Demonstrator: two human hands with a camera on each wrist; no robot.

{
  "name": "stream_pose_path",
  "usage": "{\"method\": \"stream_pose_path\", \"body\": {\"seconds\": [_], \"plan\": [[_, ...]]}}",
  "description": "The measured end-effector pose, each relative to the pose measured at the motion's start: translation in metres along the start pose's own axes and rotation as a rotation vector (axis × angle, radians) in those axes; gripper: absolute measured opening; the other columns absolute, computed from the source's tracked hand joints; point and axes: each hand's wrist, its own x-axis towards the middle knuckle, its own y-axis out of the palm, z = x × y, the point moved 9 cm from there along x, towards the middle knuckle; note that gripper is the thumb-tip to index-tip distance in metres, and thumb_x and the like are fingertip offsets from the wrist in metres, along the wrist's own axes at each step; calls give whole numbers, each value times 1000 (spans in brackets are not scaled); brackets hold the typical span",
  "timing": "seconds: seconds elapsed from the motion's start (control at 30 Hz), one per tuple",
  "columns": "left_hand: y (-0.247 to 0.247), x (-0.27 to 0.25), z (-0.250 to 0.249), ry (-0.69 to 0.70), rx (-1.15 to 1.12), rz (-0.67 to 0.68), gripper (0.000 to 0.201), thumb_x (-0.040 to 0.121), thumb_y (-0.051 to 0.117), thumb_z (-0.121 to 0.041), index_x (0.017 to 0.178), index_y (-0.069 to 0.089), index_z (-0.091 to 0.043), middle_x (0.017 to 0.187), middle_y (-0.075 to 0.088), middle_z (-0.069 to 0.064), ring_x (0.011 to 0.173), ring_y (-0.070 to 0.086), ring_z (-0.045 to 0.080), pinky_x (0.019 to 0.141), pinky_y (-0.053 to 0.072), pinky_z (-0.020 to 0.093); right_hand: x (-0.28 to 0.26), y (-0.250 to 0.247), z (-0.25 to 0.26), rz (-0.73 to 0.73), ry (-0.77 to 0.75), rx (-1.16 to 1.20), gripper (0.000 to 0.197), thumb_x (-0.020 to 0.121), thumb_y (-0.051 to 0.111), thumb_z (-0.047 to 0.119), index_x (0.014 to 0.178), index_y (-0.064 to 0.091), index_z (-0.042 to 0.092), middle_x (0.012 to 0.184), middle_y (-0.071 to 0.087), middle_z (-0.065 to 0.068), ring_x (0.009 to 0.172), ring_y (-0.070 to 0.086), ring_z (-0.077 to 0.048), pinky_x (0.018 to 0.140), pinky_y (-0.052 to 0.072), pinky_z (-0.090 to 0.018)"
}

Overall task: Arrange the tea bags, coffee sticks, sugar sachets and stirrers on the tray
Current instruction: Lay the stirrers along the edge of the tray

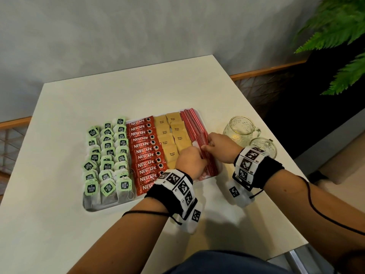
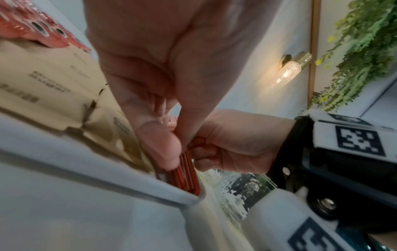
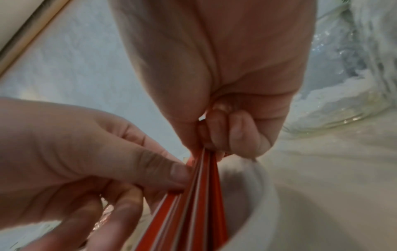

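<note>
A white tray [image 1: 92, 209] holds rows of green-tagged tea bags [image 1: 107, 155], red Nescafe coffee sticks [image 1: 147, 149], brown sugar sachets [image 1: 169, 139] and a stack of red-wrapped stirrers [image 1: 194, 125] along its right side. Both hands meet at the near part of that stack. My left hand [image 1: 192, 161] pinches the stirrers [image 2: 184, 178] from the sugar side, thumb against their edges. My right hand [image 1: 213, 144] pinches the same stirrers [image 3: 193, 212] from above with curled fingers. The near ends of the stirrers sit against the tray rim [image 3: 264, 195].
Two empty glass mugs [image 1: 240, 126] [image 1: 262, 146] stand right of the tray, close to my right wrist. The pale table [image 1: 59, 224] ends just beyond them. A green plant [image 1: 339, 36] hangs at the upper right, and a wall lamp [image 2: 287, 71] glows behind.
</note>
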Motion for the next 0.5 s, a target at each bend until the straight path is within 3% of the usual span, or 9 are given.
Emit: {"method": "stream_pose_path", "body": {"seconds": [0.13, 0.27, 0.37, 0.43, 0.5], "plan": [[-6, -4, -2, -19, 71, -3, 7, 88, 67, -12, 89, 67, -5, 67, 72, 13, 59, 72, 26, 58, 62, 42, -5, -1, -6, -90, 31, 58, 32, 89, 66, 24, 110, 51, 5, 85, 55, -2, 82, 52, -19, 66, 36, -26], [-24, -8, -8, 41, 157, -48, 14, 89, 69, -22, 85, 70, -9, 69, 73, 7, 58, 71, 19, 59, 62, 38, -10, -11, -8, -178, 36, 110, 39, 85, 70, 22, 116, 51, 9, 89, 64, -9, 84, 61, -24, 74, 48, -34], [-41, -9, -13, 129, 395, -155, 18, 90, 66, -34, 100, 70, -21, 96, 73, -3, 87, 69, 15, 79, 58, 35, -17, -19, -4, -227, -52, 87, 39, 84, 71, 17, 118, 54, 17, 86, 62, -1, 81, 60, -19, 76, 49, -33], [-42, -8, -20, 234, 535, -203, 35, 89, 65, -39, 121, 63, -24, 121, 65, -3, 111, 59, 17, 94, 50, 36, -23, -17, 4, -220, -151, 16, 47, 84, 70, 17, 129, 53, 20, 108, 58, 1, 96, 56, -16, 87, 47, -31], [-29, -4, -19, 286, 655, -136, 65, 88, 64, -46, 143, 43, -19, 146, 47, 3, 135, 41, 25, 112, 35, 42, -25, -6, 10, -140, -228, -103, 61, 87, 66, 21, 143, 43, 20, 141, 46, 1, 125, 44, -21, 107, 37, -36]]}}
